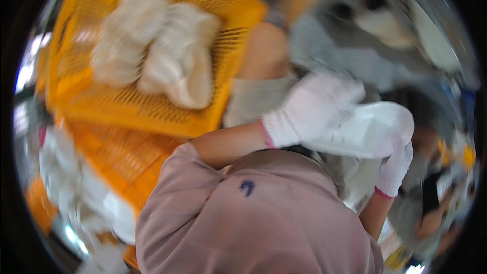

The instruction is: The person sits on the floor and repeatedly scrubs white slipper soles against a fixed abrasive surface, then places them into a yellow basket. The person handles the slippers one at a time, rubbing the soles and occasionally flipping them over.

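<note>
The picture is motion-blurred. Both my hands wear white knit gloves with pink cuffs. My left hand (pixel 310 107) lies on top of a smooth white piece (pixel 373 124), cloth or bag, I cannot tell which. My right hand (pixel 396 166) grips that piece's right end from below. The piece sits in front of my chest, above my pink shirt (pixel 253 213). Left of my hands stands a yellow plastic crate (pixel 152 114) that holds two pale cream bundles of yarn or fibre (pixel 157 45).
A second orange crate (pixel 119 160) lies under the yellow one, with white material (pixel 76 187) heaped at its lower left. Grey fabric (pixel 345 56) and blurred shapes fill the upper right. Another person's arm or knee (pixel 266 50) shows beside the crate.
</note>
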Tool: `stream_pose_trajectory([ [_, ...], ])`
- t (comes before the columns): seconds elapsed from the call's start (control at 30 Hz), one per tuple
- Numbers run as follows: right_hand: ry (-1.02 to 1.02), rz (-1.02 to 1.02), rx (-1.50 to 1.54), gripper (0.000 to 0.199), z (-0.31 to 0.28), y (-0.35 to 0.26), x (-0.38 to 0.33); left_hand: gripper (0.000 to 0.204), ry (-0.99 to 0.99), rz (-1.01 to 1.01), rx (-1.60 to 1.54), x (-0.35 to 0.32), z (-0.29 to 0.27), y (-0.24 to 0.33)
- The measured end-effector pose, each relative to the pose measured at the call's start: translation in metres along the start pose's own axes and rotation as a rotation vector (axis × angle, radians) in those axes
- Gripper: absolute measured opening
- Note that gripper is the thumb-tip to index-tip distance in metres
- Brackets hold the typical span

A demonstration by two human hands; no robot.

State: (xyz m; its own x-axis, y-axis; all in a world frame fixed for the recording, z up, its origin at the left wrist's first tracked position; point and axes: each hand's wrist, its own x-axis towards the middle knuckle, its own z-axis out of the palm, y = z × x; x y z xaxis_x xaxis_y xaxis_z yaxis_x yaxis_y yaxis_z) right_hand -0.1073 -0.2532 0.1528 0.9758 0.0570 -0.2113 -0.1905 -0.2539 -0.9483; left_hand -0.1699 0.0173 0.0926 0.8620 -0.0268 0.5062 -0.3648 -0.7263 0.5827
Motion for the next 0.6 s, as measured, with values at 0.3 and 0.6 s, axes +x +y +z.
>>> stream_pose_trajectory([
  [0.3,0.281,-0.109,-0.231,0.05,0.004,0.01,-0.045,0.039,0.039,-1.115,-1.802,0.117,0.152,0.019],
  [0.6,0.172,-0.353,-0.196,0.026,0.039,0.005,0.115,0.04,0.184,-1.278,-1.468,0.18,0.204,-0.116],
])
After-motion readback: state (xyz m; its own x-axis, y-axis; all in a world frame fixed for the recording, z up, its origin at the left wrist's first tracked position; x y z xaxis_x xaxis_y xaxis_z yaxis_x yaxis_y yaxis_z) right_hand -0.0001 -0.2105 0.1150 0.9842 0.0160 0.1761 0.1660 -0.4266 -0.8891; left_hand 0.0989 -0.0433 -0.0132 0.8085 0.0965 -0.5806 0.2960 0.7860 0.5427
